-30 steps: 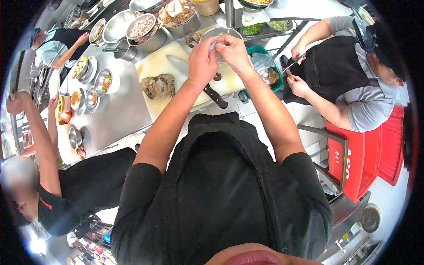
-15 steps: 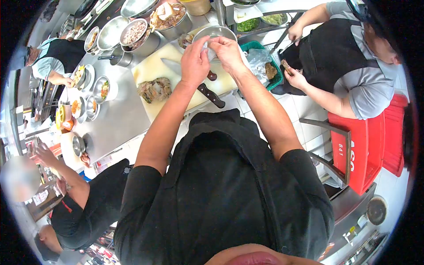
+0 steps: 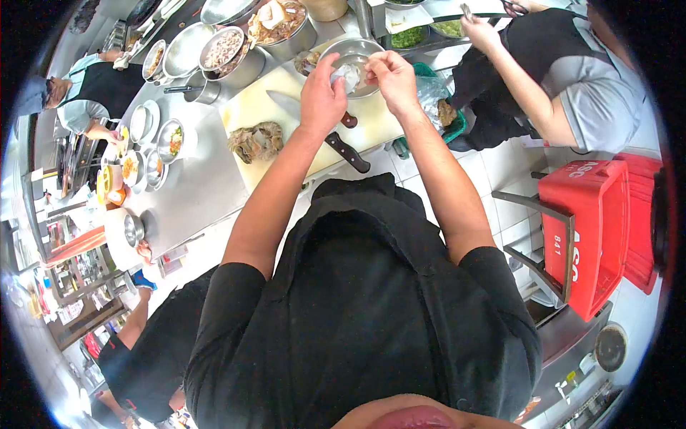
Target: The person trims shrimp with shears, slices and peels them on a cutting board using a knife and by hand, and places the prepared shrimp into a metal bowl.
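Over a steel bowl (image 3: 355,47) at the far end of a pale cutting board (image 3: 246,107), my left hand (image 3: 324,100) is closed on a soft whitish piece (image 3: 348,76), whose kind I cannot make out. My right hand (image 3: 395,80) is at the bowl's right side, finger and thumb pinched; anything between them is too small to name. A heap of greyish-brown raw shellfish (image 3: 256,141) lies on the board left of my forearm. A knife blade (image 3: 284,103) lies partly under my left wrist, near a reddish-brown handle (image 3: 349,120) and a black knife handle (image 3: 347,152).
Pots and bowls of food (image 3: 221,51) stand beyond the board, and plated dishes (image 3: 148,121) to the left. At right are a green basket (image 3: 455,123) with a plastic bag, a co-worker's arm (image 3: 514,82) and red crates (image 3: 582,236). Another person (image 3: 168,336) is lower left.
My hands have moved apart, the right one to the right, uncovering the whitish piece by my left hand. The co-worker at right has raised a hand; the person lower left has leaned down.
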Demonstrator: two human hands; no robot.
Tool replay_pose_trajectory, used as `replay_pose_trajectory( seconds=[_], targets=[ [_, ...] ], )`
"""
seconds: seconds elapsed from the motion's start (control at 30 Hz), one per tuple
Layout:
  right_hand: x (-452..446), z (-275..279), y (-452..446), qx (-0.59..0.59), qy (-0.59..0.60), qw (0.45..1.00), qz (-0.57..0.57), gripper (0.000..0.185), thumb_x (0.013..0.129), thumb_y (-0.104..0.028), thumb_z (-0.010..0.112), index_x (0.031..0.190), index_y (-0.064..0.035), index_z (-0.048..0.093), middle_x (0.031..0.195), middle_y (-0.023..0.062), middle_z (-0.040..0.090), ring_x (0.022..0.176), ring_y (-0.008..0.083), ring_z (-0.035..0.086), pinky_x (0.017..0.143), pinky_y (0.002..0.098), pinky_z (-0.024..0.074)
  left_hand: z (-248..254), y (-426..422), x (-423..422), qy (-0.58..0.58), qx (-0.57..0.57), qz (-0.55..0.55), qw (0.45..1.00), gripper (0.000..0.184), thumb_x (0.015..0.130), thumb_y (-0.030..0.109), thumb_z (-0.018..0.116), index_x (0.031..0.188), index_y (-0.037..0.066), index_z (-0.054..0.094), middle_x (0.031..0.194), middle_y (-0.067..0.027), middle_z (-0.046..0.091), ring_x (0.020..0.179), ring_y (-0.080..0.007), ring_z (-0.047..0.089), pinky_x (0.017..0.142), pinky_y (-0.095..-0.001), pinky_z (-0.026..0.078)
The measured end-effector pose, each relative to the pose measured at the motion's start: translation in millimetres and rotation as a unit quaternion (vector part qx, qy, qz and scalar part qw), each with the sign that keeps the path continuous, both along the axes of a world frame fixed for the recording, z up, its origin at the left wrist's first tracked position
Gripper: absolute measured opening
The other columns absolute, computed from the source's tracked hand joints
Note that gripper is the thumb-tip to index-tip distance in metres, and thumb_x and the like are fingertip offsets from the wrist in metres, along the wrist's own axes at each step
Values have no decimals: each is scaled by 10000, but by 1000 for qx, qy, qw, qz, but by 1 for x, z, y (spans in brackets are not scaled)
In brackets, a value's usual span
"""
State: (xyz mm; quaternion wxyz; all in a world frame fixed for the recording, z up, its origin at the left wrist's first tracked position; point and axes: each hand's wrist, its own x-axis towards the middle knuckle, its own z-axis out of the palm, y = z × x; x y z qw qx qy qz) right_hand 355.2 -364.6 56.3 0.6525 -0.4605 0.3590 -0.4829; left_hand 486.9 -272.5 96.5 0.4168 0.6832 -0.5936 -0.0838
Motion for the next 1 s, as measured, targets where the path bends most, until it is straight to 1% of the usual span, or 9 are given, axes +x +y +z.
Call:
replay_pose_trajectory(
  seconds=[0.17,0.33,0.43,0.53,0.57,0.6,0.77,0.87,1.0],
  targets=[
    [-24,-6,-18,-153,170,973,-34,172,946,-128,597,1034,5,661,801,58,693,716,136,643,677,298,536,-1,-3,1,-19,-7,1,1000,443,854,61,640,1286,68,542,1061,-196,661,961,-362,642,865,-451,505],
    [-44,-24,-32,-121,345,929,-57,531,803,-400,734,1113,22,641,896,149,720,855,278,699,801,396,536,-4,-21,18,13,34,24,999,384,874,138,639,1252,97,579,1019,-194,687,899,-357,663,831,-441,519],
    [-48,-25,-24,-157,442,877,-103,454,831,-335,713,1106,17,637,871,139,700,844,297,687,793,406,535,-10,-37,39,6,-1,43,999,376,872,85,644,1244,73,587,1111,-200,698,970,-287,689,833,-355,526],
    [-44,-24,-13,-298,370,857,-199,344,844,-253,679,1063,10,649,839,141,678,825,342,665,781,427,531,-5,-44,55,49,-22,58,997,371,873,80,663,1237,55,597,1068,-141,705,896,-196,659,818,-316,512],
    [-40,-23,-12,-310,354,867,-164,312,846,-230,665,1055,1,654,841,150,674,835,346,661,781,432,528,0,-41,55,52,-34,62,996,370,875,79,664,1237,47,596,1049,-126,705,878,-180,649,811,-307,509],
    [-36,-22,-13,-322,337,875,-130,281,848,-206,650,1048,-9,660,844,159,670,845,350,656,781,437,526,14,-33,50,30,-51,84,995,311,855,86,673,1158,34,628,960,-146,713,714,-179,621,701,-315,515],
    [19,-44,-41,-408,336,849,19,250,820,-117,624,1047,-59,709,973,187,686,983,353,658,895,439,514,3,-27,83,91,-111,85,986,294,867,86,677,1150,23,629,842,-65,659,669,-120,556,627,-280,469],
    [51,-50,-41,-276,615,734,79,307,822,-145,621,1097,-45,713,1094,192,697,1070,345,661,973,436,496,8,-12,99,124,-112,110,980,305,862,74,681,1157,19,626,825,-39,637,663,-103,526,607,-273,447],
    [78,-48,-48,-282,636,668,265,358,838,-238,617,1090,-4,717,1195,251,661,1109,379,654,979,476,506,31,26,110,96,-84,159,979,314,850,61,696,1150,4,623,819,-8,617,666,-75,473,592,-256,417]
  ],
)
